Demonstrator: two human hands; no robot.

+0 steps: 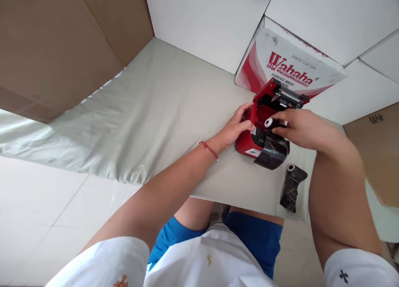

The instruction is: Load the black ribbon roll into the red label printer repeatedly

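Note:
A red label printer stands on the cloth-covered table with its lid raised, showing a dark inside. My left hand grips the printer's left side, thumb toward me and fingers behind. At the printer's opening, my right hand pinches a black ribbon roll with a white core. A loose length of shiny black ribbon hangs over the printer's front. Another black ribbon roll, crumpled and partly unwound, lies on the table below my right hand. My right hand hides part of the printer's inside.
Behind the printer sits a red and white Wahaha water carton, with white boxes stacked around it. Brown cardboard boxes stand at the left and right. The pale green cloth ends at the table's near edge.

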